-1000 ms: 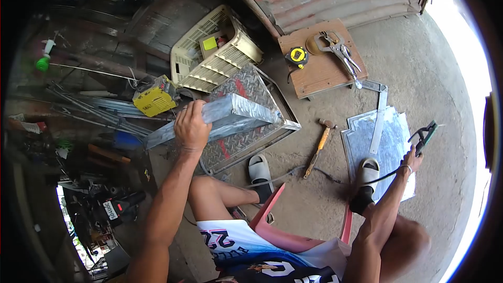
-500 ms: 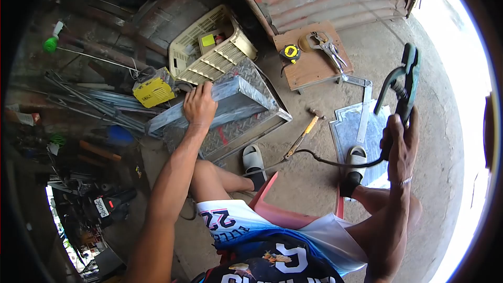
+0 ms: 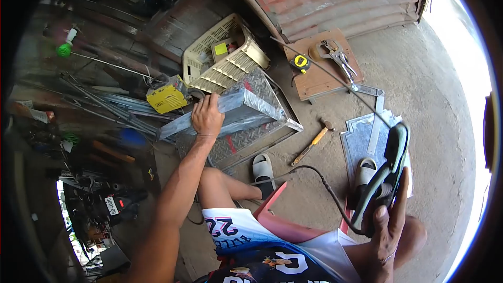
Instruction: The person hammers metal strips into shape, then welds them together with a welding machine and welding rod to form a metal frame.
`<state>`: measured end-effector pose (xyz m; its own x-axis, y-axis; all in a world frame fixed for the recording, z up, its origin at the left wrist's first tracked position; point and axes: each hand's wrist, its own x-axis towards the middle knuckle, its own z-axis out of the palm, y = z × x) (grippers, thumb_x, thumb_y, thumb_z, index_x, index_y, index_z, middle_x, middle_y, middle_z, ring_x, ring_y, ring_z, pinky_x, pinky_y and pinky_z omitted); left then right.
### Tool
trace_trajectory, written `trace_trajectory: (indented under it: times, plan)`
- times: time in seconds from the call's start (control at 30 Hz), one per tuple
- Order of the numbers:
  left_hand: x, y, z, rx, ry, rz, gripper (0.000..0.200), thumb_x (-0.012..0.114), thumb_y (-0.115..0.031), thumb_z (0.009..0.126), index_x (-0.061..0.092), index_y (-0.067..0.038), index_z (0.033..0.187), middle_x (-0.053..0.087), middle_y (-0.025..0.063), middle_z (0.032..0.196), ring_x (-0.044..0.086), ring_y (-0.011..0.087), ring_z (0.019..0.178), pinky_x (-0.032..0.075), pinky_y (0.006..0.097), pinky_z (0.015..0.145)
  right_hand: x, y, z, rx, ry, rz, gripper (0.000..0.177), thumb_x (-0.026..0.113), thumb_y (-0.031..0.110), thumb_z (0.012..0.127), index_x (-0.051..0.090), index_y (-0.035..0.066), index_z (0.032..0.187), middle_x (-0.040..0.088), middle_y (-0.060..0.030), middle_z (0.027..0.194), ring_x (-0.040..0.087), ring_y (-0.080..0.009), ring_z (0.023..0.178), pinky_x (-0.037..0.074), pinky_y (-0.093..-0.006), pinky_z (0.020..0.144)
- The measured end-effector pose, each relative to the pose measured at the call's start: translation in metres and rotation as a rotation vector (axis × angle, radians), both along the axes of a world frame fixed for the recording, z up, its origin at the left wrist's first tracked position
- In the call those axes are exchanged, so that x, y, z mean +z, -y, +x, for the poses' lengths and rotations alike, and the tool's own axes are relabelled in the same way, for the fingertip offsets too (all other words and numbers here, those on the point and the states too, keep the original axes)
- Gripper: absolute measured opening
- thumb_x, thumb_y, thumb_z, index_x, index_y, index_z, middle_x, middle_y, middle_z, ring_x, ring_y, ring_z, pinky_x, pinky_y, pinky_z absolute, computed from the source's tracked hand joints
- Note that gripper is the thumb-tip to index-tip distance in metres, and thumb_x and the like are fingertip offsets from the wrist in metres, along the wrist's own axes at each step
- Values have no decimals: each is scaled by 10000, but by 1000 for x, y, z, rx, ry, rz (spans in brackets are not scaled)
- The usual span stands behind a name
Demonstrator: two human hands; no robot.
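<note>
The red stool [image 3: 287, 226] is mostly hidden — the shirt [image 3: 257, 263], cut off below.

The metal frame [image 3: 233, 104] is silvery grey with paler streaks. A tread plate [image 3: 259, 86] carries a raised criss-cross pattern in grey, marked with red. The electrode holder [image 3: 396, 145] is dark green and black. A crate [image 3: 222, 73] is pale yellow with rows of slots, the boxy tool [image 3: 167, 98] bright yellow with dark lettering. The surface [image 3: 319, 88] is brown; the tape measure [image 3: 300, 63], yellow and black; the hammer [image 3: 316, 142], orange-yellow along its handle. Ridges of faded red and grey line the corrugated panel [image 3: 348, 0]. The stool [image 3: 291, 229] is pinkish red, the shorts [image 3: 233, 225] white and blue with dark, pink-edged numerals.
</note>
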<state>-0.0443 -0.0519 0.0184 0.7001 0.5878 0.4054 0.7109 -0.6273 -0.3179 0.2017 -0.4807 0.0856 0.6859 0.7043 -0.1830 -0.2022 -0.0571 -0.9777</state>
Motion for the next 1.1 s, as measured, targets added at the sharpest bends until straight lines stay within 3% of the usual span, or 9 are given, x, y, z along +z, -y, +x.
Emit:
trace_trajectory:
  times: [0.03, 0.1, 0.23, 0.27, 0.3, 0.33, 0.67, 0.9, 1.1]
  plan:
    - [-1, 0, 0, -9, 16, 5, 399, 761, -73, 637, 580, -124, 988, 628, 67, 909, 628, 304, 878, 482, 426, 777, -6, 5, -6, 26, 46, 2, 834, 574, 366, 1013, 97, -5, 1587, 596, -33, 837, 482, -73, 637, 374, -203, 581]
    - [-5, -3, -3, -21, 20, 45, 389, 763, -76, 628, 584, -120, 970, 621, 65, 896, 623, 300, 865, 472, 422, 758, -7, 20, -17, 144, -74, -34, 851, 574, 393, 1008, 95, -7, 1587, 576, -110, 1142, 552, -118, 832, 434, -236, 756]
    - [0, 2, 1, -2, 11, 11, 414, 775, -69, 611, 587, -117, 976, 620, 64, 896, 621, 299, 864, 465, 414, 750, -29, 33, -15, 260, 334, -45, 769, 562, 374, 1015, 193, -6, 1572, 638, -106, 1006, 550, -132, 761, 455, -247, 683]
    - [0, 3, 2, -13, 15, 18, 437, 785, -62, 597, 590, -117, 984, 619, 64, 896, 621, 298, 868, 464, 409, 752, -22, 44, -18, 282, 187, -144, 793, 574, 420, 1004, 208, 4, 1571, 634, -131, 1094, 580, -178, 854, 488, -295, 755]
    - [0, 3, 2, -21, 17, 26, 459, 795, -56, 582, 594, -117, 991, 618, 64, 897, 621, 297, 871, 462, 404, 755, -31, 56, -18, 317, 250, -182, 757, 567, 402, 1012, 243, -13, 1556, 624, -115, 1071, 555, -168, 834, 479, -286, 728]
    - [2, 5, 2, -13, 9, 29, 459, 795, -56, 582, 594, -117, 991, 618, 64, 897, 621, 297, 871, 462, 404, 755, -28, 62, -20, 321, 122, -196, 710, 537, 357, 1025, 247, -20, 1552, 633, -163, 1147, 613, -236, 932, 503, -331, 819]
    - [0, 2, 0, -6, -11, -1, 518, 822, -34, 558, 593, -109, 1016, 615, 80, 927, 618, 316, 905, 466, 422, 779, -24, 54, -4, 426, 357, -41, 650, 549, 139, 994, 248, -50, 1538, 665, -277, 1182, 711, -388, 992, 579, -419, 804]
    - [2, 4, 3, -10, 24, -33, 467, 730, 0, 596, 605, -107, 1034, 639, 92, 952, 624, 337, 911, 459, 431, 774, -19, 48, -2, 442, 404, -17, 625, 529, 90, 983, 263, -72, 1525, 678, -288, 1068, 711, -401, 899, 572, -423, 751]
    - [2, 4, 2, -24, 31, -33, 449, 729, 0, 608, 601, -105, 1025, 634, 96, 945, 619, 345, 908, 456, 435, 768, -22, 53, -8, 455, 420, -82, 681, 578, 111, 962, 253, -67, 1534, 638, -312, 1127, 670, -430, 947, 531, -433, 808]
